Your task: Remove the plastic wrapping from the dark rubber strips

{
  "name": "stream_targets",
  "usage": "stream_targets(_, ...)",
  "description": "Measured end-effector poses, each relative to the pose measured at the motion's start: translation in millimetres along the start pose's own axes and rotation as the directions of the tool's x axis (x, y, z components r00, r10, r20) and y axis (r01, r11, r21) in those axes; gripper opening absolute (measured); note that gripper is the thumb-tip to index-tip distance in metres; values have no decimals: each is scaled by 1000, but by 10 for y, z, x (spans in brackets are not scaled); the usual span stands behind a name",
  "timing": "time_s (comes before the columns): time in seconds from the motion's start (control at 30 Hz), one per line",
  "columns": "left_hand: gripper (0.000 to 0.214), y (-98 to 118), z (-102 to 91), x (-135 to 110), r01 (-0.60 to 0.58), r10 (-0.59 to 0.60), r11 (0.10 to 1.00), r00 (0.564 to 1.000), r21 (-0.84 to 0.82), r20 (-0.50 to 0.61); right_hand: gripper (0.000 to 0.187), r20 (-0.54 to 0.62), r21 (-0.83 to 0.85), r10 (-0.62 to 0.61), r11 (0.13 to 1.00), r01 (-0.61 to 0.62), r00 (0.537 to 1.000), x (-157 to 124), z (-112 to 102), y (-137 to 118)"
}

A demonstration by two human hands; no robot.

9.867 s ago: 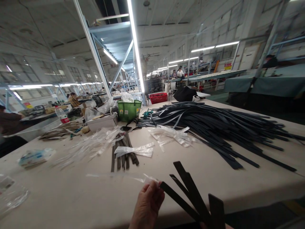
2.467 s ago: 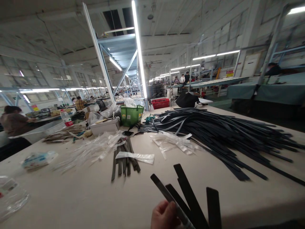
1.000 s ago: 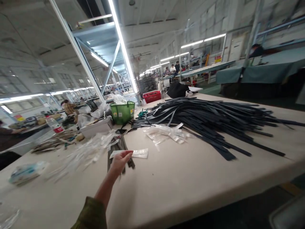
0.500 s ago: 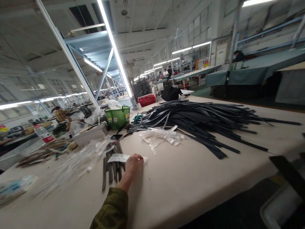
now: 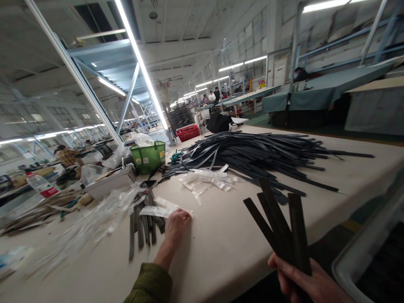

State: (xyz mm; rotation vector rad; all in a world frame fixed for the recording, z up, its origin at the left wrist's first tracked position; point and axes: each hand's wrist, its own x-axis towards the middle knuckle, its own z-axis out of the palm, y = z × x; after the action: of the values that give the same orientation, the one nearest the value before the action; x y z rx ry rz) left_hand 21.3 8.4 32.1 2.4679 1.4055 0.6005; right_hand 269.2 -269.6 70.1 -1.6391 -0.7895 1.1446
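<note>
My right hand (image 5: 304,277) is closed around the lower ends of several dark flat strips (image 5: 282,229), which fan out upward past the table's front edge. On the table, my left hand (image 5: 177,225) pinches one end of pale translucent plastic strips (image 5: 154,210). Those strips lie partly across a bunch of grey strips (image 5: 139,229) left of the hand. Behind the left hand is a loose heap of clear plastic pieces (image 5: 205,181). Farther back, a large pile of dark strips (image 5: 246,153) spreads over the table.
A green basket (image 5: 147,159) and a red basket (image 5: 187,133) stand at the back. To the left are a white box (image 5: 110,183), clear plastic strips (image 5: 91,223) and a bottle (image 5: 42,185). A pale-rimmed bin (image 5: 342,261) sits below the table at right. People work far off.
My right hand has come into view at lower right with the dark strips, of which only an end showed before. My left hand keeps its hold, and a second plastic strip now shows beside it.
</note>
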Motion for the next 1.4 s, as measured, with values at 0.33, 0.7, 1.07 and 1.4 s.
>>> stream_targets(0.33,16,483,-183,-785,-323,300,945,916,-48,-265,59,164,116,-16,993,-4,986,373,419,-145)
stream_targets(0.7,24,795,-6,-1383,-350,231,911,871,-216,-434,39,294,154,-123,985,80,948,610,1009,-200)
stream_targets(1.07,51,1063,14,-1329,508,-103,343,856,-790,506,17,208,-204,-264,930,306,942,432,926,-312)
stream_targets(1.4,46,1141,-35,-1147,390,-408,-326,764,-861,500,66,176,-285,-115,945,163,978,-12,441,-104)
